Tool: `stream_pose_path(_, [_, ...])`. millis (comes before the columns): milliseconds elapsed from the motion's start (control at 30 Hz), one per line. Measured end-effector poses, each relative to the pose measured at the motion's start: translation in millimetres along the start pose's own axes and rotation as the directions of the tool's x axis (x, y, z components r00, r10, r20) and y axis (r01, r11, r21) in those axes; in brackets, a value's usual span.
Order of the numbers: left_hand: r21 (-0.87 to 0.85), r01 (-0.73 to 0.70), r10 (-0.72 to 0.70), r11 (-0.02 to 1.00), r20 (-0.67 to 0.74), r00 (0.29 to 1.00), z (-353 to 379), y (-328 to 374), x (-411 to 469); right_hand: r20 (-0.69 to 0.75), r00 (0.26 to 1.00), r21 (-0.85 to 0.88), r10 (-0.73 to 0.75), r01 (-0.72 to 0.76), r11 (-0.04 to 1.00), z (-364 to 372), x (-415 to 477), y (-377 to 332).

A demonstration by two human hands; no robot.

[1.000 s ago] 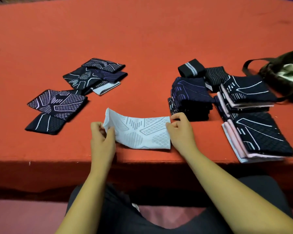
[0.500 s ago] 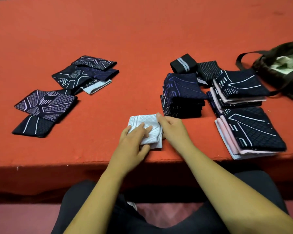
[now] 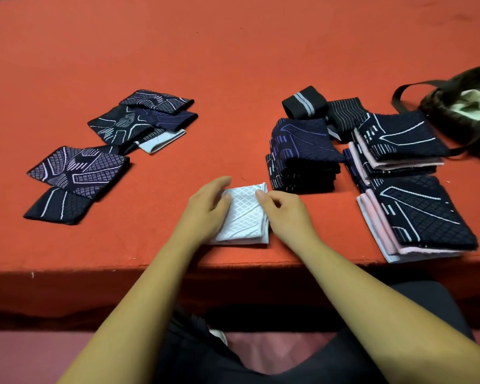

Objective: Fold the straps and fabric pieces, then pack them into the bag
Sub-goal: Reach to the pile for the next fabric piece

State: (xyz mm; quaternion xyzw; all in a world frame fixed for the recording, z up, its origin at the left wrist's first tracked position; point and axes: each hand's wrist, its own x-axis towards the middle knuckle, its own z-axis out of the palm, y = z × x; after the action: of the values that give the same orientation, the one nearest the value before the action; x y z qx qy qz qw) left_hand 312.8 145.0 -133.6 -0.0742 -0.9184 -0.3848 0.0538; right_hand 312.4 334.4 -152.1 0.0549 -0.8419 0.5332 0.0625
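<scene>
Right at the front edge of the tabletop (image 3: 122, 245), about midway along it, lies the white piece (image 3: 244, 220), folded into a small square. My left hand (image 3: 208, 209) rests on its left side with the fingers loose and flat, grasping nothing. My right hand (image 3: 286, 214) has its fingers curled at the right fold and its thumb on the far right corner, which I read as a pinch; I cannot see whether any finger is under the cloth.

The first risk is here. The knit looks springy, so the fold may open if I let go of both sides at once. The piece also sits close enough to the front edge that a careless sweep could push it off.

Just beyond to the right is the dark stack (image 3: 302, 162), tall and with uneven edges. Dropping the white piece on top off-centre could tip it. At the front right corner, the pink-edged stack (image 3: 416, 214) reaches the edge with its near corner, so a brush from my right forearm might send it over.

Farther left, the loose pieces (image 3: 78, 173) overlap one another. Pulling one out by a corner would likely drag its neighbour along.

At the far right edge, the bag (image 3: 468, 106) lies open, and its handle (image 3: 455, 151) runs against the rear pink-edged stack. Tugging the bag closer could pull that stack apart.
</scene>
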Motion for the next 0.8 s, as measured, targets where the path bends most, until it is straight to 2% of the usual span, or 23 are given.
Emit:
stream_pose_path(133, [0.201, 0.031, -0.035, 0.979, 0.018, 0.999, 10, 0, 19, 0.009, 1.0, -0.015, 0.01, -0.01, 1.0, -1, 1, 0])
stream_pose_path(233, [0.216, 0.067, -0.062, 0.974, -0.03, 0.998, 15, -4, 24, 0.002, 1.0, -0.032, 0.024, -0.024, 0.999, 1, -1, -2])
stream_pose_path(367, [0.309, 0.03, 0.004, 0.951, -0.106, 0.994, 24, -8, 20, 0.026, 0.998, -0.033, 0.051, -0.05, 0.998, 3, -3, -5])
stream_pose_path(467, [0.295, 0.038, 0.003, 0.955, -0.137, 0.991, 26, -7, 19, 0.01, 0.998, -0.052, 0.054, -0.054, 0.997, 4, -5, -5])
stream_pose_path(567, [0.237, 0.069, -0.029, 0.969, -0.167, 0.986, 25, -8, 18, 0.008, 0.998, -0.033, 0.055, -0.055, 0.998, 6, -9, -5])
stream_pose_path(667, [0.12, 0.113, -0.085, 0.986, -0.212, 0.974, 23, -4, 13, 0.029, 1.0, 0.067, 0.003, -0.005, 0.998, 5, -17, -13])
stream_pose_path(800, [-0.199, 0.173, -0.226, 0.965, -0.288, 0.931, 19, 23, -6, 0.066, 0.995, 0.151, -0.078, 0.068, 0.986, -16, -28, -41])
